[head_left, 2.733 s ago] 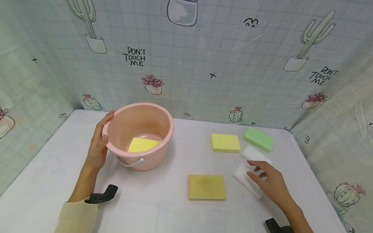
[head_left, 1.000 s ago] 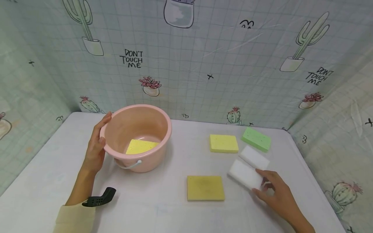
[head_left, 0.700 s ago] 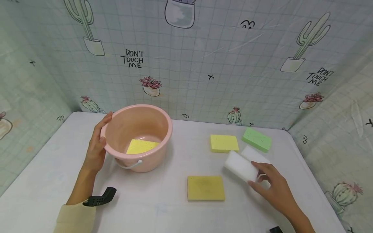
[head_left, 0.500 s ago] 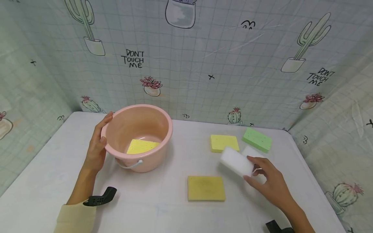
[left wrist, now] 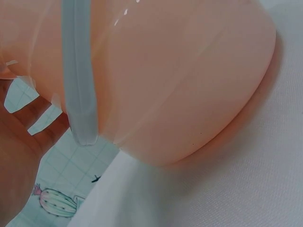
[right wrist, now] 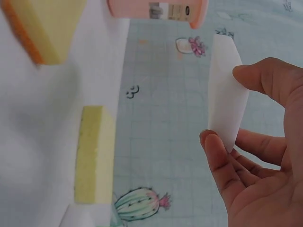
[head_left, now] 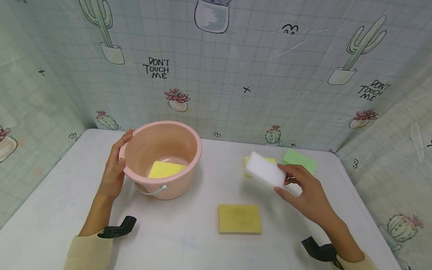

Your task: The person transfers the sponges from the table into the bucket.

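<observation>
My right hand (head_left: pixel 308 195) pinches a white sponge (head_left: pixel 264 169) between thumb and fingers, raised above the table. In the right wrist view the white sponge (right wrist: pixel 226 90) is seen edge-on. At the left, my left hand (head_left: pixel 113 168) holds the rim of a pink bucket (head_left: pixel 175 187), thumb at the near side and fingers along the outside. Inside the bucket lies a yellow sponge (head_left: pixel 165 170). In the left wrist view, fingers (left wrist: pixel 35 111) reach behind the bucket wall (left wrist: pixel 180 85), and its pale handle (left wrist: pixel 80 71) hangs down.
A darker yellow sponge (head_left: pixel 240 219) lies at the table's front middle. Behind the raised sponge, another yellow sponge (head_left: pixel 271 160) is partly hidden. A green sponge (head_left: pixel 300 160) sits at the back right, near a second white sponge (head_left: pixel 294 188) mostly covered by the right hand. A patterned curtain (head_left: pixel 216 75) surrounds the table.
The right hand took hold of the nearer white sponge, lifted it off the table and moved it left and away from me. The left hand stays on the bucket.
</observation>
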`<action>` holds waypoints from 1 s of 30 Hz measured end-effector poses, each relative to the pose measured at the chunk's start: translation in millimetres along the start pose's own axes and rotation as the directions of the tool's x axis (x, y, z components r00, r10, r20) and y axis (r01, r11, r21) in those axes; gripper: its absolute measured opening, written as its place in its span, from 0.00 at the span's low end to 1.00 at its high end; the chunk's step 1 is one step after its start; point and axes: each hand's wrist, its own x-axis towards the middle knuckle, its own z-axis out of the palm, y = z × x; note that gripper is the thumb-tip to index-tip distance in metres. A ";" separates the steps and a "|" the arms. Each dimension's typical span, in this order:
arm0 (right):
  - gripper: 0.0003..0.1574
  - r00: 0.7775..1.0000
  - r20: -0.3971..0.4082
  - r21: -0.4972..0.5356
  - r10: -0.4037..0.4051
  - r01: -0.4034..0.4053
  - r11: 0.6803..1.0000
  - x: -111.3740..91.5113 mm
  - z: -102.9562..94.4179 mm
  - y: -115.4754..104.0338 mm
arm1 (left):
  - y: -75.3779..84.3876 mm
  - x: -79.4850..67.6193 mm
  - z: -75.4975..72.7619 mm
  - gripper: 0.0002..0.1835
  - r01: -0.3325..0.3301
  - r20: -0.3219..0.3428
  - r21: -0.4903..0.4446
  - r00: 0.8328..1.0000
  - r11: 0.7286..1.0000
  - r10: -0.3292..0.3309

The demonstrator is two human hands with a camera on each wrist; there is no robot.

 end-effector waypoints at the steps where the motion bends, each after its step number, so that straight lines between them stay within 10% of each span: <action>1: 0.39 1.000 0.003 0.006 -0.006 0.006 1.000 2.7 0.8 -1.9 | -0.3 0.1 -0.2 0.33 0.001 0.000 0.000 1.000 1.000 -0.001; 30: 0.36 0.987 0.055 0.287 -0.154 0.132 0.949 94.7 37.2 -81.3 | 2.4 0.8 -0.4 0.31 -0.004 0.023 0.016 1.000 1.000 0.003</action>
